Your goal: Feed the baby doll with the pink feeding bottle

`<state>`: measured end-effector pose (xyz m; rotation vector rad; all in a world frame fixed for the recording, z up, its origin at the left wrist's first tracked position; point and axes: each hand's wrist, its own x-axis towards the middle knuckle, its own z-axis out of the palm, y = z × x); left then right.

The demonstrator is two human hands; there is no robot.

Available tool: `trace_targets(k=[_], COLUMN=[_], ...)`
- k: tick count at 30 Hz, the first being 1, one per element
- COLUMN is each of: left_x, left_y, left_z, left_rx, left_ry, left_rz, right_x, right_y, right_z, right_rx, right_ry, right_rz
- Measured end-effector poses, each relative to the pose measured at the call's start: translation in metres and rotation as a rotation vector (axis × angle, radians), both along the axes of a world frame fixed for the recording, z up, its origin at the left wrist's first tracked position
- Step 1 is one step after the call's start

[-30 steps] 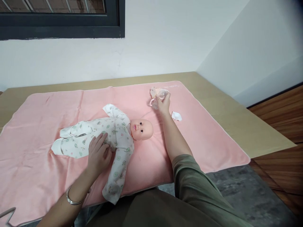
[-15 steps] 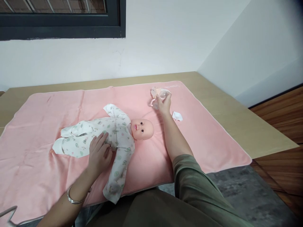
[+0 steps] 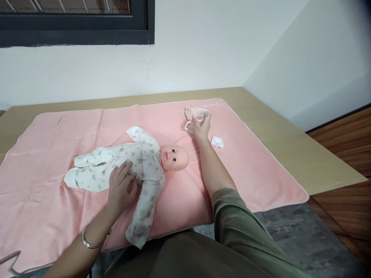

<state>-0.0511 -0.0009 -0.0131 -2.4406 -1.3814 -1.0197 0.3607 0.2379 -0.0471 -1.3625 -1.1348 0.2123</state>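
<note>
Head view showed your right hand closed around a clear bottle with a pink handle, near the far edge of the pink blanket. Your left hand lay loosely open on the tummy of the doll, which was on its back. A small white thing lay near your right wrist.
</note>
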Motion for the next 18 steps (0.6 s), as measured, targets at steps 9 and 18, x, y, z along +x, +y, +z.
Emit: trace_targets(k=[9, 18], left_x=[0.0009, -0.0002], left_y=[-0.0002, 0.0016], left_z=[0.0033, -0.0005], left_rx=[0.015, 0.015], left_ry=[0.002, 0.007], left_rz=[-0.009, 0.004], right_x=[-0.0064, -0.0064], right_y=[-0.0063, -0.0047], right_z=[0.0066, 0.0062], right_rx=[-0.037, -0.125], right_ry=[-0.026, -0.101], right_rz=[-0.031, -0.120])
